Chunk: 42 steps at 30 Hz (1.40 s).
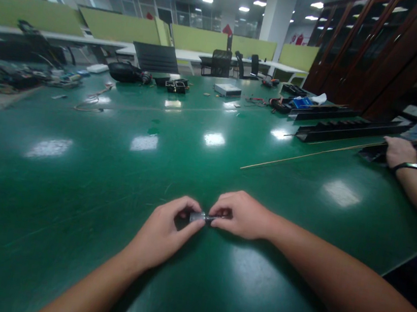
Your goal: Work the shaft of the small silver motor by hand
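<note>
My left hand [162,234] pinches a small silver cylinder [197,217] between thumb and fingers, low over the green tabletop. Its exact kind is too small to make out. From its right end a thin dark piece [209,218] runs into the fingertips of my right hand [241,215], which are closed on it. Whether the cylinder and the dark piece are joined I cannot tell. The fingertips of both hands are close together, and fingers partly cover both pieces.
A co-worker's hands [401,153] hold a black part at the right edge. A thin yellowish rod [288,159] and long black channels [350,131] lie near them. Farther back are a white box [227,90], a black case [124,72] and, at left, a cluttered heap [19,77].
</note>
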Tool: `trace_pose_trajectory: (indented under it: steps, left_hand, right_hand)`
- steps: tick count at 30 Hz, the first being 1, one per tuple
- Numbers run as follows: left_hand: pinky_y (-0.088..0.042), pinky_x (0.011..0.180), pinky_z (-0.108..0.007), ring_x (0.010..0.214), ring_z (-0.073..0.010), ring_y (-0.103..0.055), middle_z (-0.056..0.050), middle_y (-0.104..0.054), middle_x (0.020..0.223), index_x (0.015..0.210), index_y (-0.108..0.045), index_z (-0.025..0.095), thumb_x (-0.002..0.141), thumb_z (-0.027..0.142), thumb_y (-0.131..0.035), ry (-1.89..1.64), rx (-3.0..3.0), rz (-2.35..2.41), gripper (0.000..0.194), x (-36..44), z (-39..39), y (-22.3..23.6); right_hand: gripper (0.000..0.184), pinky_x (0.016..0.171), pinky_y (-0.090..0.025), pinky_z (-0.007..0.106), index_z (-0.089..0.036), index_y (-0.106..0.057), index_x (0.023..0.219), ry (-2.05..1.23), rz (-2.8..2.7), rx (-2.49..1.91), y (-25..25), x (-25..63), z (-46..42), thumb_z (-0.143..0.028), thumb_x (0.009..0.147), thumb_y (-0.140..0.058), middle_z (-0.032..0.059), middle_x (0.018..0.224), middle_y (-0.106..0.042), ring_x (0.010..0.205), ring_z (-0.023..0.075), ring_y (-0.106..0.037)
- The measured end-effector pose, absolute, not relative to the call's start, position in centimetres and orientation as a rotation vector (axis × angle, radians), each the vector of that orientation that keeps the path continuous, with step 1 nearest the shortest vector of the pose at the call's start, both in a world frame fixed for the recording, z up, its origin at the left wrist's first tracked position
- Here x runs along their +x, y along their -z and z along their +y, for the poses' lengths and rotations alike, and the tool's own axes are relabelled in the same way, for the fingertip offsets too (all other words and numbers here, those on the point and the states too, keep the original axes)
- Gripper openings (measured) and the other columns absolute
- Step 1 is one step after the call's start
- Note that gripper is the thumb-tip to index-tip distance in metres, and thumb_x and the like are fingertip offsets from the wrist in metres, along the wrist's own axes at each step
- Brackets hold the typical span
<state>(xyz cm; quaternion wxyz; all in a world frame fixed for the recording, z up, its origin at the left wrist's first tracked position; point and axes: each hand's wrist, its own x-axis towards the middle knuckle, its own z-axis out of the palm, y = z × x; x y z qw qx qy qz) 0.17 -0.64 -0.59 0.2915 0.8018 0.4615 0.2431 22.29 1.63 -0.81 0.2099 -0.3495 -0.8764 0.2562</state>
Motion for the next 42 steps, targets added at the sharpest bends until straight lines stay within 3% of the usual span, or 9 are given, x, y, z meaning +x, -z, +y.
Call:
trace_pose_trajectory:
  steps: [14,42]
  left_hand:
    - [-0.05,0.079,-0.031,0.087,-0.0204,-0.066,0.0,-0.071,0.095,0.098,-0.067,0.023,0.076,0.026,-0.072,-0.672,2.167,1.275,0.022,0.2,-0.5,1.1]
    - [-0.048,0.079,-0.031,0.087,-0.0205,-0.065,0.0,-0.07,0.094,0.097,-0.066,0.023,0.076,0.022,-0.072,-0.623,2.21,1.272,0.022,0.0,-0.5,0.9]
  right_hand:
    - [0.015,0.064,-0.039,0.022,-0.017,-0.073,0.093,-0.663,-2.385,-0.961,1.5,21.7,1.6,-0.026,0.083,-0.068,0.0027,0.081,-0.067,0.071,0.0121,-0.057]
    - [0.015,0.068,-0.044,0.023,-0.016,-0.073,0.091,-0.704,-2.462,-1.009,0.5,23.3,1.8,-0.022,0.078,-0.068,0.0027,0.084,-0.069,0.074,0.0127,-0.06]
